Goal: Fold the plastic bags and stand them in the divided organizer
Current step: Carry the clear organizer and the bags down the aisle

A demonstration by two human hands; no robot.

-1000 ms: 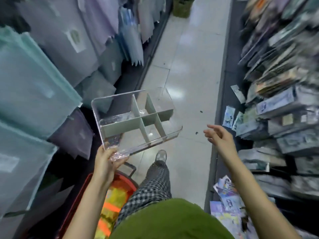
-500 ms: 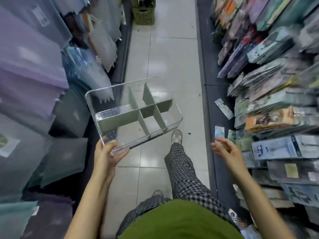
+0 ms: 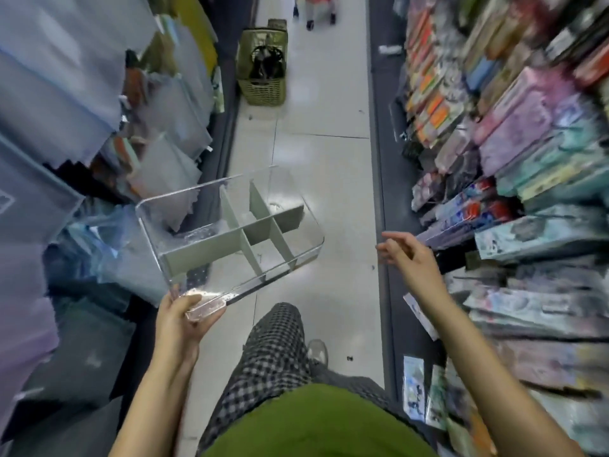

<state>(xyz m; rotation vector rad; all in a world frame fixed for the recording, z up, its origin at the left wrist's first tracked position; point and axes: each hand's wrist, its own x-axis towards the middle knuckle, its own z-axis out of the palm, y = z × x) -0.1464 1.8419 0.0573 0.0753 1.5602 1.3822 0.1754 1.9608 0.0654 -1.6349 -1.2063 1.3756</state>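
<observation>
While the person stands in a shop aisle between the hanging plastic bags (image 3: 66, 103) to the left hand's outer side and the packaged stationery racks (image 3: 514, 153) beyond the right hand, the clear divided organizer (image 3: 230, 232) is carried in the air over the tiled floor (image 3: 316, 159). The organizer's long axis runs from the left hand's side obliquely away and toward the right hand, with its grey dividers (image 3: 250, 232) showing empty compartments; no bag stands in it yet. The left hand (image 3: 181, 321) pinches the organizer's near corner rim, thumb on the upper lip and fingers beneath, so the tray projects forward from it. The right hand (image 3: 408, 258) holds nothing, its fingers loosely spread and slightly curled, level with the organizer's far right corner but apart from it. The bags lie on the left hand's outer side, yet that hand is occupied; judged from this, the free right hand would have to cross over the tray to reach them. A green basket (image 3: 263, 67) sits far ahead of both hands.
</observation>
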